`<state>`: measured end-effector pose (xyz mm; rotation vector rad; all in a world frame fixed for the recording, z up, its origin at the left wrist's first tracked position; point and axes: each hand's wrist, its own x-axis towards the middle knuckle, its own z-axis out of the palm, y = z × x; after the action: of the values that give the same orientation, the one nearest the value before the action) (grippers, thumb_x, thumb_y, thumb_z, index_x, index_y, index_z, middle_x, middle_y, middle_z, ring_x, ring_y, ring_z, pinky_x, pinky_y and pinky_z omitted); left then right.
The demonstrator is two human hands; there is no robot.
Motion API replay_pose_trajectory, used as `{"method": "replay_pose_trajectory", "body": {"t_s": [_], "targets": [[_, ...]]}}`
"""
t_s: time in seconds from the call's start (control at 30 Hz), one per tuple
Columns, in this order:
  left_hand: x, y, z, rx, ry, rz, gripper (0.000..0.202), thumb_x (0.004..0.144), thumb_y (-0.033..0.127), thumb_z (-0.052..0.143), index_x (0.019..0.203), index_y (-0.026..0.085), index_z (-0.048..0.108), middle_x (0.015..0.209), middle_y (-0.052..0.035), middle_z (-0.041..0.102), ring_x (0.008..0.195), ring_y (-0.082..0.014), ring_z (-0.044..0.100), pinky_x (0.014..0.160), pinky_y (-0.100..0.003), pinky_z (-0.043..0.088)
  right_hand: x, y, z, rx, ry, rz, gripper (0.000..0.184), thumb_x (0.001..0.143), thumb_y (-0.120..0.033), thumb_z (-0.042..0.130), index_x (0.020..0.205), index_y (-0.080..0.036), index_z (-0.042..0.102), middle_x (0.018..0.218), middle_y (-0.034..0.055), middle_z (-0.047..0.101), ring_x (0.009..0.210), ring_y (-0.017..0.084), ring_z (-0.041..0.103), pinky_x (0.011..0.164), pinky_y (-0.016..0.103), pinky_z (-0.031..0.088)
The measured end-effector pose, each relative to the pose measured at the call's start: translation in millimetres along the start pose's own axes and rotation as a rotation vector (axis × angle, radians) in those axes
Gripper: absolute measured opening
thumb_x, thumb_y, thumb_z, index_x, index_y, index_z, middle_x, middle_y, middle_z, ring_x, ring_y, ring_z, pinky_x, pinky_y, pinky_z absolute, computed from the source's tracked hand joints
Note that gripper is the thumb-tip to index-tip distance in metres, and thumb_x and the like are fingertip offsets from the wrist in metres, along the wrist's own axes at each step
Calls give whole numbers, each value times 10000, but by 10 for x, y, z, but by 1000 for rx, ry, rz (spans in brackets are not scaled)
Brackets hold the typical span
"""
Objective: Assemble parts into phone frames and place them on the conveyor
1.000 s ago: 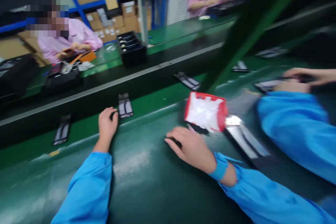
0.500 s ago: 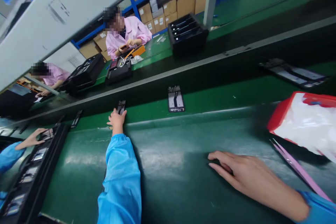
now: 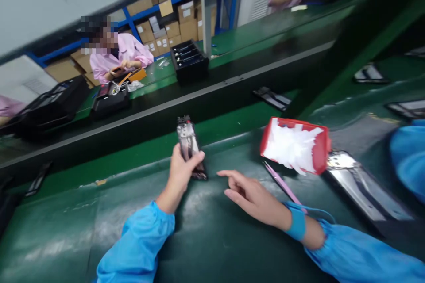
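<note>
Phone frame (image 3: 190,147), a narrow dark part with silvery inner plates, sits clamped in the left hand (image 3: 181,171), lifted just above the tabletop (image 3: 199,239) at about 11 o'clock from the right hand (image 3: 252,194). The green tabletop is the largest thing in view, with the darker conveyor belt (image 3: 133,119) running along its 12 o'clock side and carrying another frame (image 3: 272,98) at 1 o'clock. At 3 o'clock from the held part stands a red tray (image 3: 322,159) filled with white scraps; a flat black tray (image 3: 361,185) with shiny parts lies just beside it at 4 o'clock. Pink tweezers (image 3: 282,183) lie on the tabletop between the red tray and the right hand, whose fingers are spread apart and empty, index pointing toward the frame. A co-worker's blue sleeve (image 3: 408,159) shows at the far 3 o'clock edge.

The grip looks best kept on the long edges, thumb on one side and fingers on the other, so the inner plates stay untouched. Steadying the part with the free hand would probably stop it twisting.
</note>
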<state>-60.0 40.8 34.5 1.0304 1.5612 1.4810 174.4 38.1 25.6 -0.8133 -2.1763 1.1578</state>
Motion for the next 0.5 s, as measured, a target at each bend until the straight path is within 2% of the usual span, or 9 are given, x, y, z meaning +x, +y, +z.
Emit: {"method": "replay_pose_trajectory", "body": {"t_s": [0.07,0.13,0.17,0.2,0.27,0.33,0.43,0.5], "targets": [[-294,-105,300,-72,-74,-59,375,872,472,761,1116,216,635,1038,-45,692,924,-188,667,828,-295,554,11,-2,-3,6,37,10,179,1021,-362,502,1067,-204,572,670,-52,506,565,146,509,566,278,374],[-490,-158,398,-48,-101,-43,304,973,498,626,1092,218,630,1046,-48,693,958,-183,662,865,-292,543,28,29,-3,-36,95,16,188,993,-318,521,832,-228,481,622,-62,450,544,132,465,555,274,334],[-543,-169,386,-9,-112,-6,292,1004,496,576,1087,219,616,1030,-45,693,943,-177,662,859,-287,540,39,56,-4,-66,133,15,223,981,-292,527,784,-232,440,610,-66,430,536,127,448,552,271,320],[-571,-172,351,42,-126,48,276,1023,484,550,1096,221,594,1006,-40,695,908,-169,665,838,-278,538,51,88,-9,-96,177,9,209,974,-273,532,788,-230,446,609,-69,422,531,123,440,550,268,313],[-581,-170,258,169,-167,177,249,1038,447,537,1143,221,542,936,-27,703,785,-155,671,744,-258,531,70,149,-26,-153,280,-6,73,973,-269,563,935,-216,531,636,-74,440,528,120,444,546,260,317],[-574,-172,194,319,-211,323,242,1040,417,533,1165,210,521,881,-35,719,694,-162,680,660,-254,514,75,183,-47,-217,388,-40,138,972,-282,610,1069,-208,546,662,-74,466,528,119,455,538,258,323],[-582,-189,183,528,-218,517,222,1034,399,510,1099,194,565,846,-80,732,688,-209,713,625,-281,506,54,158,-59,-316,408,-170,101,1004,-241,596,926,-224,535,695,-41,534,571,128,508,557,264,361],[-581,-193,197,584,-210,547,218,1039,386,484,1062,193,583,819,-84,724,681,-221,713,612,-289,496,37,119,-49,-399,352,-255,147,1042,-211,552,895,-220,559,771,3,614,671,152,589,617,274,425]]}}
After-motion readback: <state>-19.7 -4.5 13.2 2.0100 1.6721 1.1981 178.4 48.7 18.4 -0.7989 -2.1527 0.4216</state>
